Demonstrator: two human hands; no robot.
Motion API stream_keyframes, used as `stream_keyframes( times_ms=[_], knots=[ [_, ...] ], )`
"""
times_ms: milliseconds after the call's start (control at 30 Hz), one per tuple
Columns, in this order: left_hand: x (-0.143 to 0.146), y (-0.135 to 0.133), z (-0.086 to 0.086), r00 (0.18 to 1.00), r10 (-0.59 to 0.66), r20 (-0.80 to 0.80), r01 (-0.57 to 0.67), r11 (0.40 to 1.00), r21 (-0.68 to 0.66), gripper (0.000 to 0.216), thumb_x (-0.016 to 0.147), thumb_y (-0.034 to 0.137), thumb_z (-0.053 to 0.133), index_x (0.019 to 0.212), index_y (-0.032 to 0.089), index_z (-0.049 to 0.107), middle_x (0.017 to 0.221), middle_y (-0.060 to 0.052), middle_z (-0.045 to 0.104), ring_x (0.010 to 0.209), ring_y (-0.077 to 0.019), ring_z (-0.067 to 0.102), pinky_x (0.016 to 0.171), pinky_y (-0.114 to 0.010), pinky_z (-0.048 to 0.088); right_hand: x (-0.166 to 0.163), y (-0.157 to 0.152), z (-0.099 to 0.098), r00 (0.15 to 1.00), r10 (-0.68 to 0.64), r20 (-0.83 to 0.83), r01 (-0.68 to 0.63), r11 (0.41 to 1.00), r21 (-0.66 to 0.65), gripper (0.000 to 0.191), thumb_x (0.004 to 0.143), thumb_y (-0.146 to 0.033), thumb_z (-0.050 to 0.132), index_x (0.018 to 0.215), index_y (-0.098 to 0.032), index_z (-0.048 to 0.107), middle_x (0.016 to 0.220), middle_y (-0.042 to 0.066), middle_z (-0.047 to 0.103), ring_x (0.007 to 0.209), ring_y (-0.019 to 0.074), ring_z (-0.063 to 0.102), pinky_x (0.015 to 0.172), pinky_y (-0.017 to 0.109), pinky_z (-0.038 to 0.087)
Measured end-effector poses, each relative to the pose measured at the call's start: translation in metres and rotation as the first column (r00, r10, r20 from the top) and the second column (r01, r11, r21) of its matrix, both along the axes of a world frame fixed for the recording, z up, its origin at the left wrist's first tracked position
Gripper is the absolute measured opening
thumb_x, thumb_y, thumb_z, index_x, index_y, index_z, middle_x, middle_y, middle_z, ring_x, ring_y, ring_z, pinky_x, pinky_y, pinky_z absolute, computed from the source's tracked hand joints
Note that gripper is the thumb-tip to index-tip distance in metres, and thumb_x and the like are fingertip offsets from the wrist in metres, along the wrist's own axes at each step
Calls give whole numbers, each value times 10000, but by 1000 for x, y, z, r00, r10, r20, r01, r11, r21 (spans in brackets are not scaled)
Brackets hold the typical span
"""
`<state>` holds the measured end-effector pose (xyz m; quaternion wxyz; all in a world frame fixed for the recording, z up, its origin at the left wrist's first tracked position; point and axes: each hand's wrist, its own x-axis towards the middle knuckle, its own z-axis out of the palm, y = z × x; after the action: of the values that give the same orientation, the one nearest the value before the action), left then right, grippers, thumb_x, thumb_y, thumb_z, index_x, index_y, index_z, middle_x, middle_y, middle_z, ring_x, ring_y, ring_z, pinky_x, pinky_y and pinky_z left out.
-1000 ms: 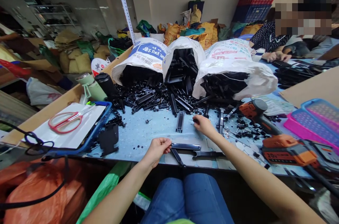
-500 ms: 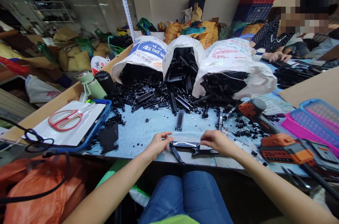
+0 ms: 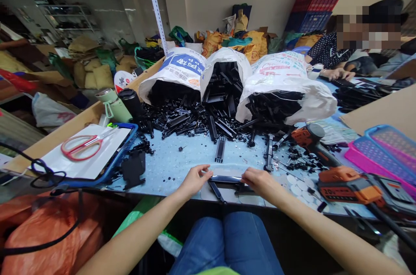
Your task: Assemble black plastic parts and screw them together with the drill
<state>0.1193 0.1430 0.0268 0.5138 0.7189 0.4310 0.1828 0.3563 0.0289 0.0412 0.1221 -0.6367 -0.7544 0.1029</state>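
Far left on the counter (image 3: 182, 160), red-handled scissors (image 3: 79, 147) are laid on a white sheet in a blue tray, with a pale green bottle (image 3: 112, 106) and a dark tumbler (image 3: 129, 101) parked just behind. Moving along, the left hand (image 3: 194, 179) is seen pinched lightly on the left end of a black plastic bar (image 3: 225, 178), which lies flat near the counter's front edge with a thinner black strip angled underneath it. A second ago the right hand (image 3: 260, 181) was up by the loose bits near the pile; now it's been brought back down and is closed over the bar's right end, so the piece is gripped at both ends. Whether anything small got carried back between the fingers can't be told, since it's hidden. That probably means a fetched part is being fitted to the bar, though that's only a guess. Behind, three white sacks (image 3: 227, 76) are spilling black parts (image 3: 191, 119). Further right, an orange drill (image 3: 312, 138) and an orange-and-black power tool (image 3: 354, 182) are lying, then pink and blue trays (image 3: 386, 153). A co-worker's hands (image 3: 338, 74) are busy at the far right.
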Motion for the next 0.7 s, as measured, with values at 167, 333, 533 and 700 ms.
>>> stream_keyframes(
  times_ms=[167, 333, 533, 700],
  knots=[
    [30, -36, 3, 950, -285, -132, 296, 674, 677, 390, 835, 388, 507, 1174, 195, 504, 1170, -104, 541, 1125, -256, 432, 970, -425, 302, 4, -18, -30, 992, 51, -116, -24, 975, 221, 285, 929, -303, 360, 1098, -179, 554, 1012, 107, 598, 892, 163, 581, 774, 280, 468],
    [68, -48, -10, 869, -298, -394, 489, 630, 603, 544, 723, 524, 605, 1089, 133, 511, 1005, -132, 573, 955, -292, 501, 820, -425, 391, 17, -34, -58, 991, 55, -123, -24, 971, 240, 479, 887, -341, 464, 1326, -184, 356, 918, 84, 607, 827, 175, 575, 729, 310, 483],
    [68, -43, -20, 841, -324, -434, 538, 590, 602, 433, 728, 456, 628, 1009, 149, 510, 972, -106, 568, 929, -272, 503, 753, -379, 409, 28, -31, -63, 980, 184, 75, -196, 961, 194, 444, 894, -320, 449, 1310, -170, 401, 882, 91, 603, 813, 190, 548, 694, 318, 458],
    [71, -45, -20, 854, -305, -421, 515, 607, 606, 452, 721, 479, 625, 1006, 147, 513, 970, -106, 570, 933, -272, 502, 769, -385, 413, 45, -18, -59, 938, 334, 87, -344, 928, 145, 461, 886, -364, 463, 1309, -188, 419, 825, 65, 591, 764, 164, 537, 655, 278, 437]
  ],
)
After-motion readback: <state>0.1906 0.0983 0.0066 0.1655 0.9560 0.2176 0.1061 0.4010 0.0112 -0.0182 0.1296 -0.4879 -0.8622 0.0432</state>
